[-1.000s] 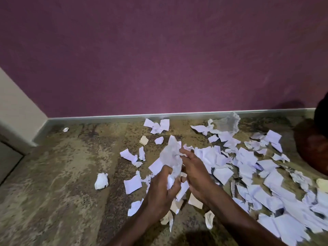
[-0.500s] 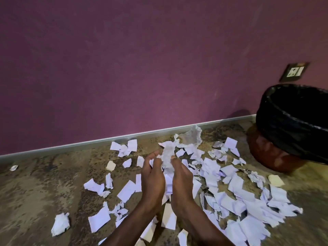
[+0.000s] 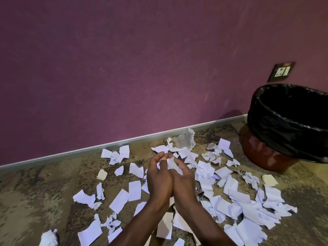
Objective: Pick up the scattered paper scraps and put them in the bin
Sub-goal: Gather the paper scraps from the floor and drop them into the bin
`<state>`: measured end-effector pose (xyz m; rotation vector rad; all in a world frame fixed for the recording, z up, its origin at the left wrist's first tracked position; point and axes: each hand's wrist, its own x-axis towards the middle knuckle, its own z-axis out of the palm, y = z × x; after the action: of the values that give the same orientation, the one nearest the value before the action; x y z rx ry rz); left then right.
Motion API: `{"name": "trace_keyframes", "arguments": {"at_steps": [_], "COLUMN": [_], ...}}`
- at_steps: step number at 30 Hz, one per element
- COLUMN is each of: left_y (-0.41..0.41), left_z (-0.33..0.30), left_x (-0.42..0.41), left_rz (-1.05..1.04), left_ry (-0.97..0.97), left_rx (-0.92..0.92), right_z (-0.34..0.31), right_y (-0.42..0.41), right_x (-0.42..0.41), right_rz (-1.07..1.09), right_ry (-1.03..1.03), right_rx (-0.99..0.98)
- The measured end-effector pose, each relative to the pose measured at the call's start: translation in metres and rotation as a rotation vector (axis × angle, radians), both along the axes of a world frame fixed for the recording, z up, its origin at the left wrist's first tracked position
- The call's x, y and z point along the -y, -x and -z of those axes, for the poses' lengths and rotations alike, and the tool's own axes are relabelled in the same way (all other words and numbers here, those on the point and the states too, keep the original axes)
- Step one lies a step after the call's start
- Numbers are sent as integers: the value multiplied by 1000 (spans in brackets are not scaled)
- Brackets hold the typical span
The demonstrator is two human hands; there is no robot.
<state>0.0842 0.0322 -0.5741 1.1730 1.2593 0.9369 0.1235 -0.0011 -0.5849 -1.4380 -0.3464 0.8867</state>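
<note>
**Paper scraps mostly still on the floor; one handful gathered**

Paper scraps lie scattered across the mottled floor, thickest in a band running from in front of the hands toward the right, with looser pieces off to the left and a crumpled ball at the lower left. A crinkled clear plastic piece sits near the skirting.

The left hand and right hand are pressed together side by side above the floor, fingers curled inward around a small wad of scraps cupped between them.

The bin, lined with a black bag, stands to the right against the wall, well apart from the hands. Its inside is too dark to tell whether any paper is in it.

By my reading the job is at an early stage: one handful is collected and not yet dropped in, and most of the litter remains to be gathered, likely over many more trips.
</note>
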Motion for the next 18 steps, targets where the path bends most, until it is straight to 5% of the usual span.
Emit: {"name": "trace_keyframes", "arguments": {"at_steps": [11,18], "left_y": [-17,-35], "left_z": [-11,-38], "left_x": [6,16], "left_rz": [144,410], "left_ry": [193,261], "left_rx": [237,443], "right_z": [-2,-24], "right_y": [-14,-37], "right_x": [2,2], "right_rz": [-83,237], "right_ry": [-24,-39], "right_rx": [116,289]}}
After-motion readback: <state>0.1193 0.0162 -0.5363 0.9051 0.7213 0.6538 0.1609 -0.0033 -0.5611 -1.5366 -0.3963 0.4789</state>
